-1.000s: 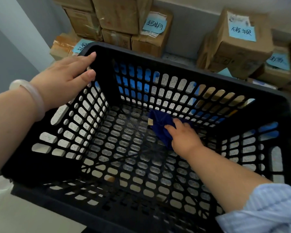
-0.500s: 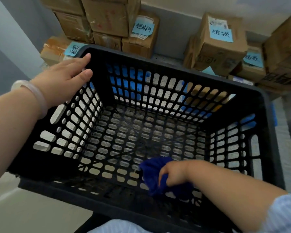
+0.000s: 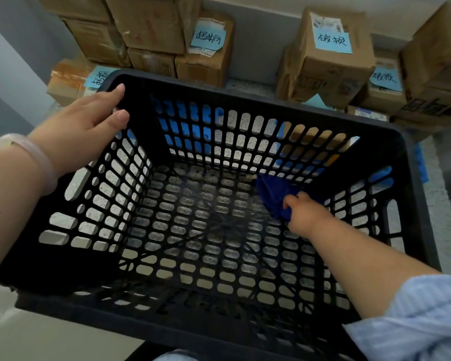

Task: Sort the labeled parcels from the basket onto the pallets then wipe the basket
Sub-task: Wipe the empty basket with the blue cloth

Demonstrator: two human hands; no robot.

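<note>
A black perforated plastic basket [image 3: 248, 96] fills the middle of the view, with no parcels inside it. My left hand [image 3: 86, 126] rests on the basket's far left rim corner, fingers straight over the edge. Deep inside, at the far right of the basket floor, my right hand [image 3: 306, 214] grips a crumpled dark blue cloth [image 3: 271, 191] and presses it against the bottom. Behind the basket, brown cardboard parcels with blue handwritten labels stand in two groups: a left stack [image 3: 206, 48] and a right stack [image 3: 331, 56].
A grey wall runs behind the parcels. Speckled floor shows through the basket's holes and to its right. Blue pallet plastic [image 3: 422, 165] peeks out past the basket's right rim. A pale surface lies at the lower left.
My right hand carried the cloth from the far middle of the basket floor to the near edge, then out to the far right corner. My left hand stayed on the rim.
</note>
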